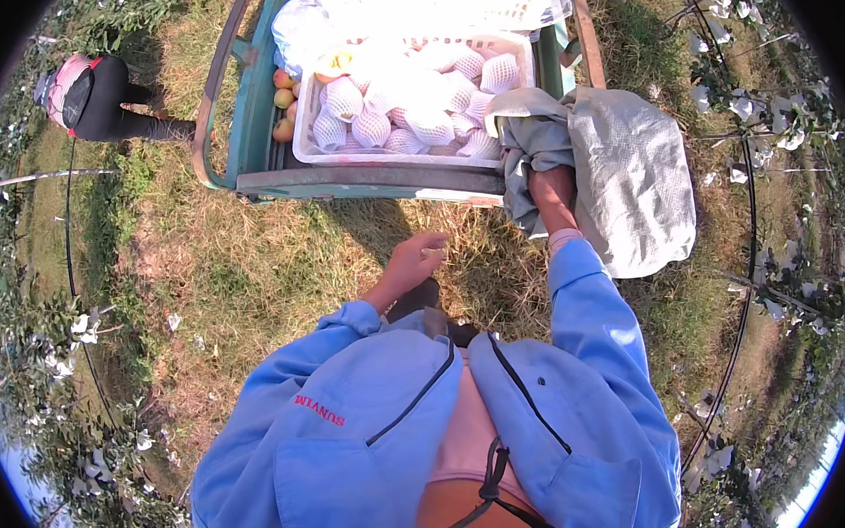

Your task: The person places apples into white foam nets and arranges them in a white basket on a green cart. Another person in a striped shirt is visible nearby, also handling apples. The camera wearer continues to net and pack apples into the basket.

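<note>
My left hand (pixel 417 261) hangs in the air over dry grass, short of the cart's near side. Its fingers are slightly bent, and nothing shows in them. My right hand (pixel 552 188) reaches into the folds of a grey cloth (pixel 535 144) at the cart's near right corner; its fingers are hidden. A pale woven sack (pixel 627 182) hangs beside that wrist, outside the cart. Left of the cloth, a white plastic crate (pixel 400 162) holds many round fruits in white foam net sleeves (pixel 371 126). Strong sunlight washes out the crate's middle.
The green metal cart (pixel 369 184) has rusty rails. Bare reddish-yellow fruits (pixel 284 99) and a pale plastic bag (pixel 299 31) lie left of the crate. Another crate (pixel 438 0) stands behind. A person (pixel 102 99) stands left. Plants with white bags (pixel 794 120) and black hoses (pixel 752 233) flank the grass.
</note>
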Motion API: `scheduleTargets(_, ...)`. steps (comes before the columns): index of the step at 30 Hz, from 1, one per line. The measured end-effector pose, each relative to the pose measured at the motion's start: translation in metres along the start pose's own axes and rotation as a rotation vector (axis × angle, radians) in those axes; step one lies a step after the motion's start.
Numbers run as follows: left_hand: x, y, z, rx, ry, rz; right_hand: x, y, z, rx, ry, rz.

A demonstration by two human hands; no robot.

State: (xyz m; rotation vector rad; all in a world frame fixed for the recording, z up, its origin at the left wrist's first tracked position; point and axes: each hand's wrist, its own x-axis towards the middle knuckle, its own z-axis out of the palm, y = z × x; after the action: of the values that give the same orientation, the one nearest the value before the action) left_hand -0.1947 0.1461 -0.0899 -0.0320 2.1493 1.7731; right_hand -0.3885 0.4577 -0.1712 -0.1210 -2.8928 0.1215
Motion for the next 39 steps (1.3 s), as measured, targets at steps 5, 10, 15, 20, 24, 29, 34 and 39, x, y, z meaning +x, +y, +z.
scheduleTargets(5, -0.097, -0.052, -0.051, 0.003, 0.307, -0.249, 0.014, -0.061, -0.049, 0.106, -0.34, 0.113)
scheduleTargets(10, -0.159, -0.074, -0.072, -0.085, 0.69, -0.334, 0.069, -0.068, -0.021, 0.225, -0.439, -0.055)
scheduleTargets(15, -0.169, -0.037, -0.065, 0.143, 0.806, -0.417, 0.062, -0.052, -0.031, 0.653, -0.493, -0.117)
scheduleTargets(20, -0.145, -0.077, -0.02, 0.183, 0.888, -0.435, 0.026, -0.013, -0.055, 0.905, -0.661, 0.009)
scheduleTargets(24, -0.093, -0.064, 0.003, 0.164, 0.822, -0.311, 0.018, 0.002, -0.06, 0.93, -0.702, 0.001)
scheduleTargets(29, -0.065, -0.044, 0.038, 0.151, 0.72, -0.224, 0.021, -0.028, -0.07, 0.918, -0.734, -0.125)
scheduleTargets(34, -0.087, -0.03, 0.039, 0.097, 0.643, -0.285, 0.04, -0.066, -0.074, 0.84, -0.731, -0.248)
scheduleTargets(39, -0.083, -0.04, 0.022, 0.216, 0.549, -0.269, 0.069, -0.076, -0.1, 0.681, -0.752, -0.247)
